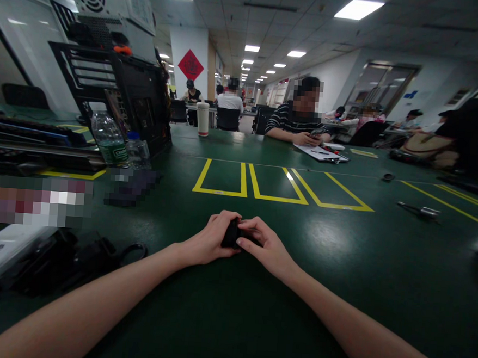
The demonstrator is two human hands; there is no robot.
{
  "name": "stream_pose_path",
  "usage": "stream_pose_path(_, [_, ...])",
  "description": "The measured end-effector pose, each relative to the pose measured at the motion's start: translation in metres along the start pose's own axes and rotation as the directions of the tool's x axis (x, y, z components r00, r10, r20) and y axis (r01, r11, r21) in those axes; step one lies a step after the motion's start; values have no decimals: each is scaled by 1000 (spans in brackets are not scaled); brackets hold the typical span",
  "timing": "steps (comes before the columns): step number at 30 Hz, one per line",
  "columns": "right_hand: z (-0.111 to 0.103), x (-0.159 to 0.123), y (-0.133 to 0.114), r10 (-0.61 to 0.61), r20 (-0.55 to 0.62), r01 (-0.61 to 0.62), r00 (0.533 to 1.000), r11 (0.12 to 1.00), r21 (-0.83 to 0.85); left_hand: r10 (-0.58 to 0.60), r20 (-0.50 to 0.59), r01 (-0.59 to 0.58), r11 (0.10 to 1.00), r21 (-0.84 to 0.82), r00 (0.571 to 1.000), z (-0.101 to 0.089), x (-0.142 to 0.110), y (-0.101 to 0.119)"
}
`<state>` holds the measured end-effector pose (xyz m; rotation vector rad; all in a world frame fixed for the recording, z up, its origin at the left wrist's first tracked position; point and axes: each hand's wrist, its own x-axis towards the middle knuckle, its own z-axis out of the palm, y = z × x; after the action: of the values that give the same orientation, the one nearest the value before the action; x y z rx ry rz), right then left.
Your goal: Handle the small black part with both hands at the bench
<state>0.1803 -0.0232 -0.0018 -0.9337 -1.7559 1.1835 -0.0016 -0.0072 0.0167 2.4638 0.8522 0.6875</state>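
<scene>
Just above the green table point(229, 320), a small black block-like object point(230, 234) sits between my two hands. My left hand point(208, 243) is closed around its left side, thumb below and fingers over the top. From the right, my right hand point(270, 249) reaches it with bent fingers and thumb, the tips pinched at its edge. Much of the object is covered by fingers, so its exact kind does not show.
Yellow tape outlines point(221, 192) mark the table beyond my hands. Left are a computer case point(138, 101), plastic bottles point(111, 137) and black cables point(94, 256). A metal tool point(423, 212) lies right. Opposite sits a person point(294, 123) behind a clipboard point(322, 153).
</scene>
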Motion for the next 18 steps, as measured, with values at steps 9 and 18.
stream_pose_path(9, [-1,0,-1,52,40,-52,998,999,-7,-8,13,8,1000,3,1000,-3,-1,3])
stream_pose_path(18, [1,1,-1,56,-12,-55,998,997,49,-15,8,15,1000,1,1000,-4,-1,5])
